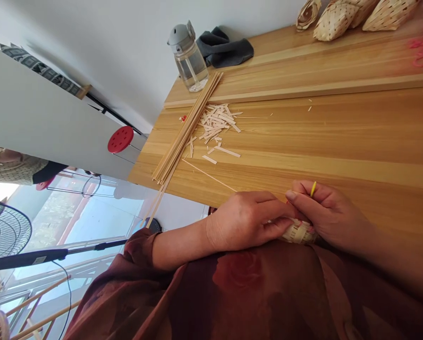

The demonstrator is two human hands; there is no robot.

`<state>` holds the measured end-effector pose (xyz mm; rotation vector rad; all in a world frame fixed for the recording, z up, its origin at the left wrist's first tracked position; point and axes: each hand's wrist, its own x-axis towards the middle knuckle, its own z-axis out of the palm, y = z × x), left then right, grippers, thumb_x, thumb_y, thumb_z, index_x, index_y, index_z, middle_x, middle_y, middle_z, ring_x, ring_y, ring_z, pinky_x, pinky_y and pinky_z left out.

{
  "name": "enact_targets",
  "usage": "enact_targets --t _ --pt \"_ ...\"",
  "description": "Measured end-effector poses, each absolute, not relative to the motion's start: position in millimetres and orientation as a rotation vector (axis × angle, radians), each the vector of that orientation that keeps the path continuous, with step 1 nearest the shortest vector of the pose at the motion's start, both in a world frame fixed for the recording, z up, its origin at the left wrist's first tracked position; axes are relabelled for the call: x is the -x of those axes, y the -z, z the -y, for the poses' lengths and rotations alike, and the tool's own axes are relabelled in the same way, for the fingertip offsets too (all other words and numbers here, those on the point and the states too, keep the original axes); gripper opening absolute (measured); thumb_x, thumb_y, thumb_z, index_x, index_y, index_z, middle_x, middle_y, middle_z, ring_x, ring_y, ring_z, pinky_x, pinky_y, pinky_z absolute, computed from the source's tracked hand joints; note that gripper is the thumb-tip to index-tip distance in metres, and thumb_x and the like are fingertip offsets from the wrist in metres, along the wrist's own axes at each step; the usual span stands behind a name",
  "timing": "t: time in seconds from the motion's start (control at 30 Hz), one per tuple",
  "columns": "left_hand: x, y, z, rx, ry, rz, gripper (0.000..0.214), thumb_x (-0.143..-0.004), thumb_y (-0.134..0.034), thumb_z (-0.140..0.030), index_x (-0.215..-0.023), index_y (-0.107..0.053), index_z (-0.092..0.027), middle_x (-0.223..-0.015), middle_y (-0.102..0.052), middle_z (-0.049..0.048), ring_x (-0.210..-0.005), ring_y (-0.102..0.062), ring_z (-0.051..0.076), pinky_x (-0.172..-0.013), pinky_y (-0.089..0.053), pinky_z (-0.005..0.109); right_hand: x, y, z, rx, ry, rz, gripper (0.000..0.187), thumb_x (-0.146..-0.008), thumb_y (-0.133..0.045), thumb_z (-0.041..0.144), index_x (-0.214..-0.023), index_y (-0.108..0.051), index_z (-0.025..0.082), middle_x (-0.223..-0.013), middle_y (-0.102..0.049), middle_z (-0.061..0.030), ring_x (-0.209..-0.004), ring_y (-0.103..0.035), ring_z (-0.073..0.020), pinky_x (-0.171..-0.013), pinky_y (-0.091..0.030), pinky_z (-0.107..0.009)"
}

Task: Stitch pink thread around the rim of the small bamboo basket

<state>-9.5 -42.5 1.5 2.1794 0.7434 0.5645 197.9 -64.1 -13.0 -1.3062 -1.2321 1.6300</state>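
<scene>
The left hand and right hand were together, clamped on a small woven strip piece — light, springy and probably fragile, it seemed best held gently by its edges.

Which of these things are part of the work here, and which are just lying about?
Part of the work: left hand; right hand; small woven piece; yellow strip; long pale strips; cut pale pieces.

Just lying about: water bottle; dark grey cloth; red stool; fan.
</scene>
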Motion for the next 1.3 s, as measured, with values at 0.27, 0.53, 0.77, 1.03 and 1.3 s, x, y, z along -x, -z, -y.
enact_targets --t 0.27,0.53,0.77,1.03,1.3 --pt "20 -11 48 -1.966 -0.621 -0.716 0.02 -0.103 -0.064 -0.034 -0.117 -0.075 -0.024 -0.105 -0.081 0.0026 -0.095 -0.078 0.017 -0.087 -0.064 0.028 -201 7 76 1.305 -1.548 1.279 0.058 -0.095 -0.065 0.067 -0.064 -0.043 0.023 -0.055 -0.042 0.0019 -0.05 -0.034 -0.0105 -0.045 -0.03 -0.027" --pt "21 -7 50 -2.05 -0.735 -0.69 0.013 -0.102 -0.066 -0.028 -0.101 -0.074 -0.018 -0.108 -0.081 0.0039 -0.104 -0.078 0.014 -0.093 -0.061 0.023 -200 5 78 1.334 -1.442 1.378 0.062 -0.093 -0.063 0.073 -0.062 -0.043 0.024 -0.054 -0.044 0.0002 -0.049 -0.036 -0.0117 -0.044 -0.032 -0.03" --pt "17 -8 49 -2.011 -0.779 -0.702 0.01 -0.101 -0.066 -0.023 -0.099 -0.075 -0.017 -0.098 -0.081 0.0029 -0.092 -0.077 0.012 -0.086 -0.061 0.022 -199 5 79 1.32 -1.431 1.38 0.059 -0.096 -0.063 0.068 -0.062 -0.044 0.023 -0.055 -0.045 0.0006 -0.049 -0.038 -0.011 -0.045 -0.033 -0.028" --pt "16 -5 43 -2.004 -0.674 -0.658 0.021 -0.103 -0.059 -0.019 -0.104 -0.08 -0.017 -0.109 -0.08 0.0083 -0.1 -0.077 0.015 -0.091 -0.063 0.025 -198 4 75 1.314 -1.466 1.336 0.061 -0.093 -0.065 0.072 -0.061 -0.047 0.022 -0.054 -0.048 -0.0001 -0.049 -0.04 -0.0102 -0.045 -0.034 -0.026" --pt "20 -10 39 -2.289 -0.671 -0.562 0.024 -0.107 -0.055 -0.026 -0.111 -0.078 -0.017 -0.117 -0.079 0.0078 -0.11 -0.077 0.018 -0.101 -0.063 0.029 -195 4 70 1.344 -1.57 1.269 0.063 -0.087 -0.069 0.075 -0.061 -0.045 0.022 -0.051 -0.046 0.0021 -0.046 -0.035 -0.0086 -0.042 -0.029 -0.024"
